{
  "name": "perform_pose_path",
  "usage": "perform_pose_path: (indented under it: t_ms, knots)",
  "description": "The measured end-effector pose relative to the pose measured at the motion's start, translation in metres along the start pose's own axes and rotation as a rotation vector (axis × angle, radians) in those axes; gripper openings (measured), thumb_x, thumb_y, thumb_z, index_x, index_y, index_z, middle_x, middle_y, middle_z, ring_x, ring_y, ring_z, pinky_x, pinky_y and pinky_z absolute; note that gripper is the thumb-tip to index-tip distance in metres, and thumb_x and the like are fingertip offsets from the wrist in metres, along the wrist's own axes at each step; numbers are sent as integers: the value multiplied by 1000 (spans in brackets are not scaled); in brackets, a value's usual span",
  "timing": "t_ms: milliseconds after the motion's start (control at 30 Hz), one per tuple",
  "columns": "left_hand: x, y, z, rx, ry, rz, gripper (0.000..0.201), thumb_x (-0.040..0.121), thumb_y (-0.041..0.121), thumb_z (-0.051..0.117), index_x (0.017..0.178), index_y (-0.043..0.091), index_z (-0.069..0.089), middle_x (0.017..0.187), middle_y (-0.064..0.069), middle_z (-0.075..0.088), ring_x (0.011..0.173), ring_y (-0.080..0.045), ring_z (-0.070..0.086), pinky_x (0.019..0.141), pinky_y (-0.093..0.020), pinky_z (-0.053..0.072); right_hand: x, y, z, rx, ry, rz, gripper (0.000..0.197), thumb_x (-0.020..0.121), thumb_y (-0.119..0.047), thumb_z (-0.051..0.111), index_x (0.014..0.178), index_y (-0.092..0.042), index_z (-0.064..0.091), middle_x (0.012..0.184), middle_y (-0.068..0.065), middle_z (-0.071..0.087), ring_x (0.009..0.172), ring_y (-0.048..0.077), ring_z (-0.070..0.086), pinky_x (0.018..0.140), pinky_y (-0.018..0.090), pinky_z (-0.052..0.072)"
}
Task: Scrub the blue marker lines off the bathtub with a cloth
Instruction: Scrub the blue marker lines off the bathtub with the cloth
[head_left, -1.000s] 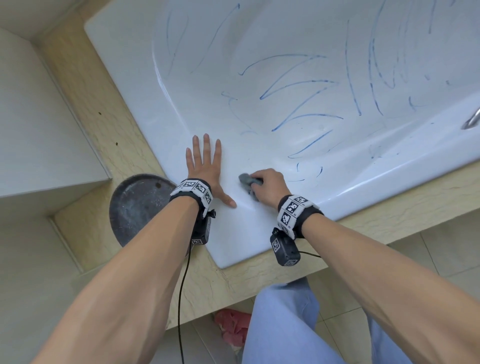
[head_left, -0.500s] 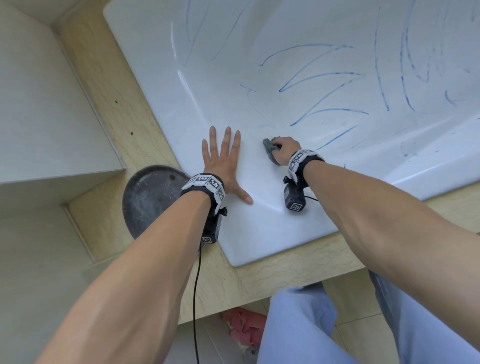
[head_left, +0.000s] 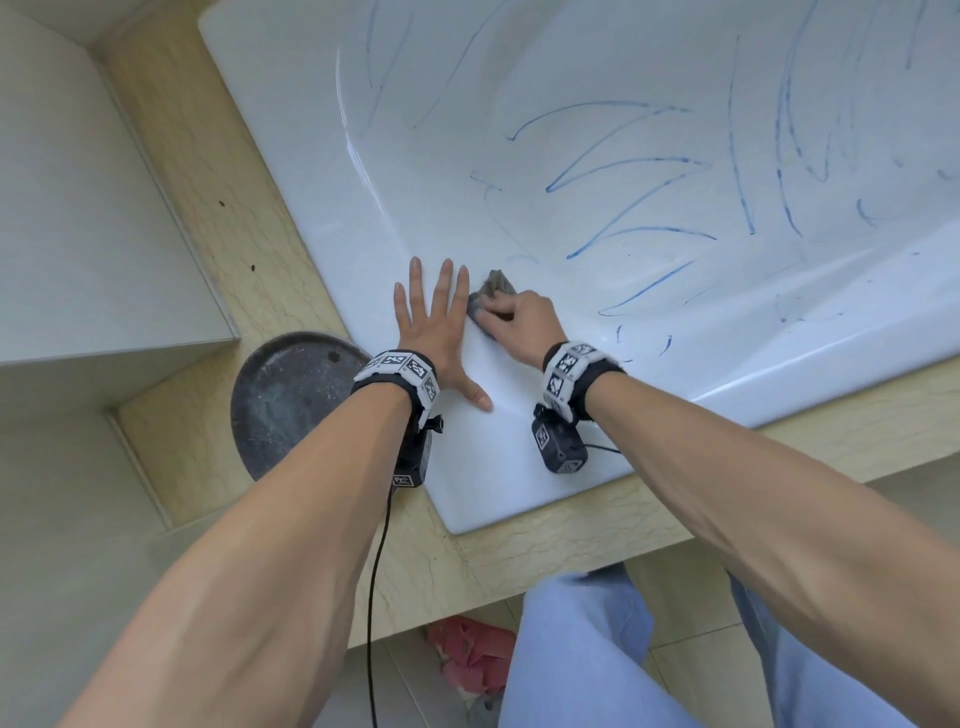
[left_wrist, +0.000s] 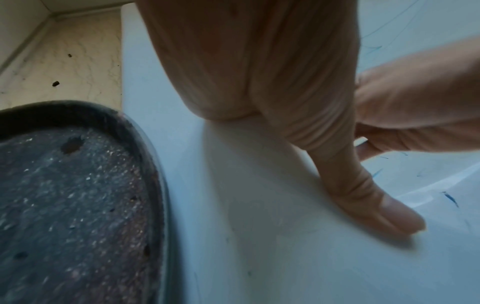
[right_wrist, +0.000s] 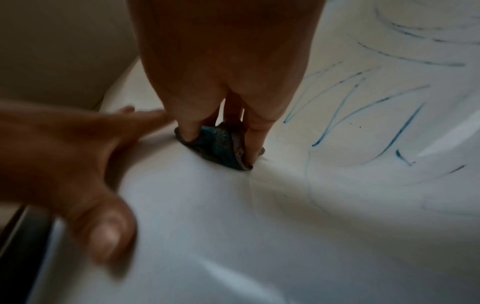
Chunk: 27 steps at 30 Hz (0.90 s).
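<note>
The white bathtub (head_left: 467, 467) fills the upper right of the head view, its inner wall covered with several blue marker lines (head_left: 623, 171). My right hand (head_left: 511, 317) grips a small grey cloth (head_left: 491, 288) and presses it onto the tub's corner rim, close beside my left hand. In the right wrist view the bunched cloth (right_wrist: 223, 144) sits under my fingertips, with blue strokes (right_wrist: 400, 131) to its right. My left hand (head_left: 434, 312) lies flat on the rim with straight, spread fingers, thumb (left_wrist: 384, 209) pressed on the white surface.
A round dark dusty dish (head_left: 291, 400) sits on the beige stone ledge (head_left: 171, 156) left of the tub corner. Tiled walls rise at left. My knees in light blue trousers (head_left: 582, 654) and a pink object (head_left: 478, 649) are on the floor below.
My right hand with the cloth moved up along the rim, then left, until it is right beside my left hand's fingers. The left hand stayed flat on the rim.
</note>
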<state>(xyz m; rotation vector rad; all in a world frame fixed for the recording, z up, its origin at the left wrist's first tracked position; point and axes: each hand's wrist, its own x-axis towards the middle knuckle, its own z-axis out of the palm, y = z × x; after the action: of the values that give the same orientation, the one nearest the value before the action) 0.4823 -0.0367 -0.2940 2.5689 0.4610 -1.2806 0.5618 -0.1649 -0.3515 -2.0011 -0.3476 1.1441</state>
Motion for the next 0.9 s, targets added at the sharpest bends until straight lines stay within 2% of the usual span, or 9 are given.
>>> perform_pose_path:
  t_ms: [67, 200, 267, 367, 500, 667, 767, 833, 900]
  knots:
    - [1, 0, 1, 7, -2, 3, 180, 21, 92, 69, 151, 17, -29, 156, -7, -38, 132, -39, -48, 106, -59, -29, -17, 9, 0, -6, -25, -7, 17, 86, -29, 71, 97, -20, 79, 96, -1, 76, 97, 9, 68, 93, 23, 50]
    - [2, 1, 1, 9, 5, -4, 180, 19, 94, 66, 150, 19, -31, 157, -5, -37, 133, -38, -47, 109, -61, -26, -46, 22, -14, -178, -152, 25, 14, 85, -21, 70, 93, -18, 80, 89, -1, 76, 89, 12, 67, 82, 15, 45]
    - [2, 2, 1, 9, 1, -8, 180, 17, 95, 64, 150, 20, -32, 157, -4, -37, 133, -38, -47, 110, -61, -24, -56, 31, -26, -317, -252, 69, 15, 85, -22, 68, 91, -17, 81, 91, 0, 75, 90, 15, 65, 85, 18, 46]
    - [1, 2, 0, 4, -10, -19, 180, 15, 96, 62, 150, 21, -31, 157, -3, -37, 133, -37, -48, 110, -61, -24, -61, 40, -50, -544, -371, 187, 23, 83, -32, 68, 84, -10, 76, 87, 6, 72, 90, 27, 67, 82, 31, 55]
    - [0, 3, -1, 14, -24, -40, 180, 16, 94, 65, 149, 23, -32, 156, -3, -37, 132, -37, -49, 110, -61, -24, -57, 56, -98, -838, -458, 284, 32, 82, -35, 74, 98, -7, 69, 100, 11, 69, 93, 28, 67, 77, 31, 55]
    - [0, 2, 0, 8, -22, -35, 179, 16, 93, 67, 149, 25, -32, 157, -3, -37, 131, -37, -50, 109, -60, -26, -29, 63, -151, -953, -401, 318, 33, 80, -34, 77, 98, -7, 73, 97, 11, 72, 91, 27, 69, 76, 28, 54]
    - [1, 0, 1, 6, -14, -17, 178, 18, 92, 69, 150, 25, -30, 157, -3, -36, 132, -37, -49, 108, -60, -27, -6, 62, -176, -919, -328, 343, 24, 80, -31, 78, 83, -8, 75, 90, 7, 75, 87, 25, 70, 74, 30, 56]
    - [1, 0, 2, 4, -8, -12, 178, 19, 92, 69, 151, 26, -30, 157, -3, -35, 131, -36, -50, 109, -60, -26, 6, 69, -190, -943, -350, 395, 20, 83, -27, 76, 74, -10, 71, 85, 7, 73, 84, 25, 69, 68, 27, 51]
    - [0, -1, 2, 0, 0, -8, 178, 18, 92, 69, 151, 26, -29, 158, -3, -35, 131, -36, -50, 109, -60, -26, 16, 85, -197, -997, -396, 420, 21, 79, -33, 78, 74, -13, 73, 83, 5, 73, 76, 24, 68, 71, 28, 54]
